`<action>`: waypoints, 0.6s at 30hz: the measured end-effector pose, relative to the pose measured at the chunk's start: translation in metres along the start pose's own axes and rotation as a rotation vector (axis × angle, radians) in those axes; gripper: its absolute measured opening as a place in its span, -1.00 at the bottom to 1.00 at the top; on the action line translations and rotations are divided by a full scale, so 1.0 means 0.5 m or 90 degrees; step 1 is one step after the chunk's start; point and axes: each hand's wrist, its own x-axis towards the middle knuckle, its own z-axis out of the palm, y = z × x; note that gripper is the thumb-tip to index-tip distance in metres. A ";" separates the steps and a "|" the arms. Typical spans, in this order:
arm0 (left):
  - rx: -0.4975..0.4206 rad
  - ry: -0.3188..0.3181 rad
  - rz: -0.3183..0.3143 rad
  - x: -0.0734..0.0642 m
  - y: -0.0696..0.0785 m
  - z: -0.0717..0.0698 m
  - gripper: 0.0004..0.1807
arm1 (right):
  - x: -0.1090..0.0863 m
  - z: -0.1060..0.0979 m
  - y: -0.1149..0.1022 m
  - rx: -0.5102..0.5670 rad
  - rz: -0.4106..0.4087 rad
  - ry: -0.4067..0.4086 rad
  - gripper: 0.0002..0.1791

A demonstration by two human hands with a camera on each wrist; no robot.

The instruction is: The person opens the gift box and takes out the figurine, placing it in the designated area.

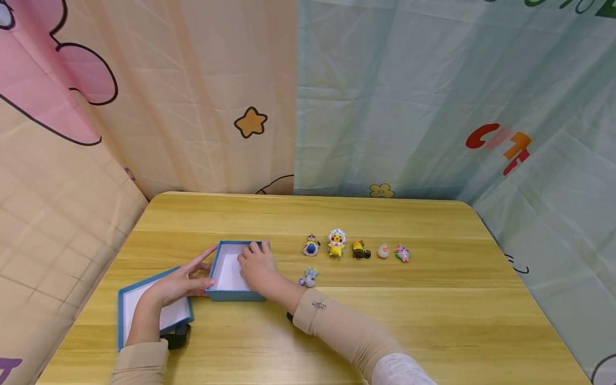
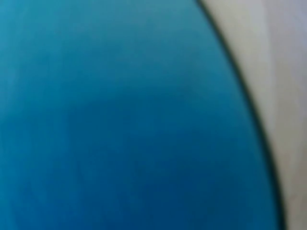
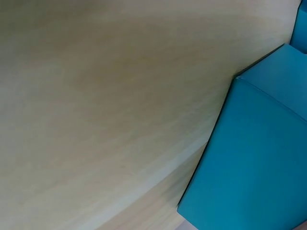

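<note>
In the head view, a shallow blue box (image 1: 231, 295) with a white inside stands at the left of the table. My left hand (image 1: 175, 283) holds it along its left wall, thumb at the front corner, index finger stretched to the back corner. My right hand (image 1: 257, 266) reaches over the right wall with fingers bent down inside; whether anything is under them is hidden. A blue lid (image 1: 178, 315) lies tilted beneath my left forearm. The left wrist view holds a blurred blue surface (image 2: 134, 120); the right wrist view, the blue box's outer side (image 3: 249, 158).
Right of the box, a row holds a blue-and-white figure (image 1: 311, 246), yellow figure with white hood (image 1: 337, 244), yellow-and-dark figure (image 1: 358, 249), small pale figure (image 1: 383, 251) and pink figure (image 1: 403, 253). A grey-blue figure (image 1: 309, 277) stands nearer, beside my right forearm. Curtains (image 1: 385, 107) hang behind.
</note>
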 end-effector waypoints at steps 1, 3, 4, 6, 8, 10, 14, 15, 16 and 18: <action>0.000 0.000 0.000 0.000 0.000 0.000 -0.07 | 0.000 0.000 0.000 -0.003 -0.006 0.004 -0.56; 0.000 -0.002 0.000 0.000 0.000 0.001 -0.07 | 0.000 0.001 0.001 -0.006 -0.016 0.012 -0.58; -0.001 -0.002 0.001 0.000 0.000 0.001 -0.07 | 0.001 0.002 0.001 -0.008 -0.021 0.015 -0.58; -0.002 -0.003 0.001 0.000 0.001 0.001 -0.07 | 0.001 0.002 0.000 -0.010 -0.029 0.021 -0.59; -0.004 -0.005 0.001 0.000 0.000 0.001 -0.07 | 0.001 0.003 0.000 -0.008 -0.034 0.024 -0.59; -0.005 -0.006 0.002 -0.001 0.000 0.001 -0.07 | 0.001 0.004 0.000 -0.005 -0.041 0.029 -0.58; -0.005 -0.006 0.005 0.000 -0.003 0.000 -0.06 | 0.003 0.005 0.001 0.004 -0.057 0.044 -0.54; -0.005 -0.005 0.006 0.000 -0.003 0.000 -0.06 | 0.003 0.006 0.000 0.005 -0.060 0.047 -0.53; -0.005 -0.005 0.006 0.000 -0.004 0.000 -0.06 | 0.004 0.007 0.000 0.008 -0.061 0.050 -0.51; -0.005 -0.004 0.006 0.000 -0.004 -0.001 -0.06 | 0.004 0.008 0.000 0.007 -0.058 0.050 -0.48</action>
